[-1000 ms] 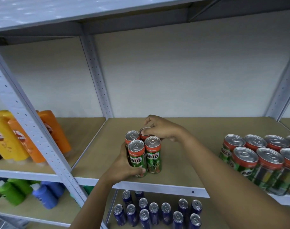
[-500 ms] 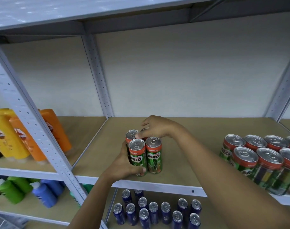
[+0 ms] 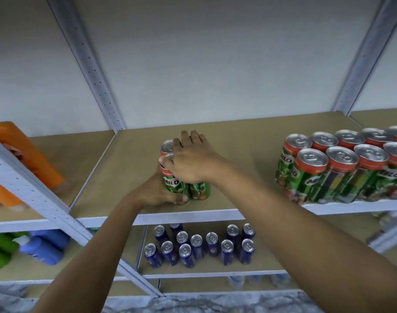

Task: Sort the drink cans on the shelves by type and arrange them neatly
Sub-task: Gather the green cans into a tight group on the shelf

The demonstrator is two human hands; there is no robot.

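Observation:
A small cluster of green and red Milo cans (image 3: 174, 184) stands near the front of the tan middle shelf (image 3: 238, 188). My left hand (image 3: 158, 193) wraps the cluster's left front can from the side. My right hand (image 3: 190, 159) lies over the tops of the cluster, fingers spread past the back cans, hiding most lids. A larger block of several Milo cans (image 3: 342, 168) stands in two rows at the right end of the same shelf. On the shelf below, several dark blue cans (image 3: 199, 245) stand upright in loose rows.
Orange bottles (image 3: 23, 154) lean in the left bay behind a grey perforated upright (image 3: 35, 193). Blue and green bottles (image 3: 41, 247) lie on the lower left shelf. Bare tan shelf lies between the cluster and the right block. A white wall backs the shelves.
My right hand has slid forward from the back cans to cover the cluster's tops. The camera has tilted down, so more of the lower shelf shows. The left hand keeps its hold.

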